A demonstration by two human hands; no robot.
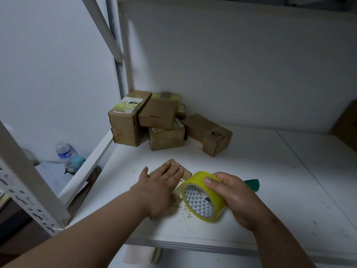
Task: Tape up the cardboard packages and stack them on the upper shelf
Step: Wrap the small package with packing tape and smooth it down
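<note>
A small flat cardboard package (170, 165) lies on the white shelf board (270, 190) near its front edge. My left hand (161, 187) presses flat on top of it with straight fingers and hides most of it. My right hand (234, 198) grips a roll of yellow tape (202, 196) just right of the package, the roll standing on edge at the package's right end. Several taped cardboard boxes (164, 120) are piled in the back left corner of the shelf.
A green-handled tool (253, 183) lies behind my right hand. A white shelf upright (121, 55) stands at the back left and a perforated metal post (29, 190) at the front left. A water bottle (64, 153) stands lower left, beyond the shelf. Cardboard scraps (185, 210) dot the board.
</note>
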